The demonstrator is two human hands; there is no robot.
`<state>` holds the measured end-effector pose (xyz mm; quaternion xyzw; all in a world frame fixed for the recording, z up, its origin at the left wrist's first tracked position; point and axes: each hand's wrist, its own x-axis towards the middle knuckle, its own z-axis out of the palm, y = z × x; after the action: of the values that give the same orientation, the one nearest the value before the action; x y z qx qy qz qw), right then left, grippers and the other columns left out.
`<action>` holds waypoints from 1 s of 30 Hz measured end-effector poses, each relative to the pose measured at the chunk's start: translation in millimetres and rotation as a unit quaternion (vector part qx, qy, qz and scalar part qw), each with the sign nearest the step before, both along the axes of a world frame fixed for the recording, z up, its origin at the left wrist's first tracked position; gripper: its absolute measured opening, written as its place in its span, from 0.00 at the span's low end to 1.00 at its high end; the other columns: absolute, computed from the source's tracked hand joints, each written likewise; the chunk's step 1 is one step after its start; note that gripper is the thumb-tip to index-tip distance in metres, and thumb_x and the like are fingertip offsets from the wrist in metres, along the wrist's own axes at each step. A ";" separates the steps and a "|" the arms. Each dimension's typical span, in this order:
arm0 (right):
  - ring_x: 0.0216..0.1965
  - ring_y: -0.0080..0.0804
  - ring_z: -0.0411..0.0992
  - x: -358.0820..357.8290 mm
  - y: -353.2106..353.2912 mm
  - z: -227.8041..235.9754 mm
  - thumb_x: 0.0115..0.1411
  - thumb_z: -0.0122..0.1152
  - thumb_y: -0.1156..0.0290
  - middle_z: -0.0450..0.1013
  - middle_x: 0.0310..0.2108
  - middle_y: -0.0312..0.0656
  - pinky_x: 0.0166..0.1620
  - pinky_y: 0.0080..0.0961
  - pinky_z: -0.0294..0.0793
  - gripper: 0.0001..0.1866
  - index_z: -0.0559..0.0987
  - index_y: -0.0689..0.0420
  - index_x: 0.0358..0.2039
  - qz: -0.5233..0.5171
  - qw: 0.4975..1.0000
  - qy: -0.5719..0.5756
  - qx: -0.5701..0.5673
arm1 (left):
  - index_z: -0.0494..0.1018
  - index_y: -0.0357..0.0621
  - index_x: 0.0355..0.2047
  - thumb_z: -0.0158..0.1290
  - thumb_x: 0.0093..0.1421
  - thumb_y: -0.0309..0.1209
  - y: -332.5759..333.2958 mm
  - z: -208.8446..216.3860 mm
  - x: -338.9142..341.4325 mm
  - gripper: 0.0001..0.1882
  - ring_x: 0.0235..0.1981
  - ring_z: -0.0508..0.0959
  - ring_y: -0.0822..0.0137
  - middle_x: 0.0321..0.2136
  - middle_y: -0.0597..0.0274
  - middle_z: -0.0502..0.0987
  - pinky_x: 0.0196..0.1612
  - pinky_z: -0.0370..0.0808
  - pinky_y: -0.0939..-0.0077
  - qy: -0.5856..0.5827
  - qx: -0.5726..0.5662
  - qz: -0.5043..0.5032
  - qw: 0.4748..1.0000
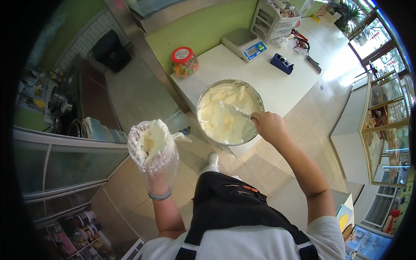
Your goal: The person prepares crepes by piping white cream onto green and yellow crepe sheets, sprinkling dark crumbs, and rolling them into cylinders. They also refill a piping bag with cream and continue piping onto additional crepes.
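Head camera looks down (widely) on hands [269,125]

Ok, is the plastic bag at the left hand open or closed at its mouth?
Open: the plastic bag at the left hand has its mouth spread wide toward the camera, and pale cream shows inside.

A round, light-rimmed bowl [255,88], generously filled with pale, swirled cream [214,102], is set at the near end of the white counter [279,93]. A cream-coated spatula [243,114] is gripped by the right hand [269,125] and laid slantwise in the cream. Apart to the left, a clear plastic bag [169,159] is held mouth-up by the left hand [158,183], its open top smeared with cream and its lower film draped over the hand.
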<state>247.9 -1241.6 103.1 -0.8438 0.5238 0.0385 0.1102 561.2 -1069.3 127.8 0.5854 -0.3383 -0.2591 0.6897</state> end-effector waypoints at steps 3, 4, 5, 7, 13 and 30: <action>0.31 0.45 0.82 4.3 1.7 -12.3 0.68 0.58 0.63 0.81 0.28 0.46 0.40 0.45 0.80 0.11 0.86 0.53 0.39 0.000 0.998 -0.052 0.048 | 0.68 0.39 0.58 0.63 0.63 0.23 3.3 0.2 -0.5 0.25 0.53 0.78 0.67 0.51 0.60 0.77 0.58 0.77 0.69 0.009 -0.021 -0.004 1.000; 0.29 0.43 0.81 5.8 -2.0 -14.5 0.68 0.58 0.63 0.81 0.27 0.45 0.38 0.42 0.79 0.12 0.86 0.54 0.40 -0.014 0.991 -0.076 0.110 | 0.69 0.39 0.57 0.62 0.63 0.23 1.9 2.8 -1.5 0.23 0.52 0.79 0.68 0.50 0.60 0.77 0.57 0.77 0.70 0.015 -0.040 -0.006 0.999; 0.27 0.40 0.80 7.4 -8.5 -15.4 0.69 0.59 0.62 0.80 0.26 0.44 0.35 0.40 0.79 0.12 0.87 0.55 0.40 -0.028 0.980 -0.100 0.172 | 0.69 0.39 0.56 0.61 0.64 0.23 0.2 5.9 -3.7 0.21 0.51 0.79 0.68 0.50 0.60 0.78 0.56 0.77 0.71 0.021 -0.058 -0.009 0.998; 0.23 0.33 0.76 7.9 -20.5 -13.6 0.69 0.59 0.62 0.78 0.23 0.41 0.30 0.35 0.75 0.13 0.87 0.56 0.42 -0.054 0.944 -0.143 0.293 | 0.71 0.39 0.54 0.62 0.63 0.21 -1.4 13.1 -8.3 0.20 0.49 0.79 0.70 0.48 0.61 0.78 0.54 0.77 0.72 -0.047 -0.030 0.033 0.998; 0.18 0.15 0.60 -4.0 -25.3 -9.3 0.74 0.56 0.64 0.71 0.20 0.30 0.22 0.18 0.57 0.15 0.84 0.58 0.50 -0.092 0.795 -0.297 0.521 | 0.69 0.39 0.56 0.66 0.57 0.20 -7.6 14.3 -9.4 0.27 0.50 0.78 0.68 0.50 0.60 0.77 0.55 0.78 0.70 -0.185 -0.041 0.032 0.981; 0.36 0.33 0.73 19.4 146.6 111.4 0.56 0.58 0.74 0.69 0.37 0.39 0.35 0.30 0.77 0.36 0.72 0.48 0.69 0.157 0.968 -0.112 -0.161 | 0.69 0.38 0.53 0.78 0.41 0.36 -50.8 47.0 -73.9 0.41 0.43 0.79 0.59 0.42 0.54 0.78 0.47 0.77 0.64 -0.321 -0.043 -0.068 0.944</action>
<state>267.3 -1095.0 214.5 -0.9212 0.3681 -0.1241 0.0234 487.2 -1120.1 174.8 0.5826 -0.5917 -0.0887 0.5500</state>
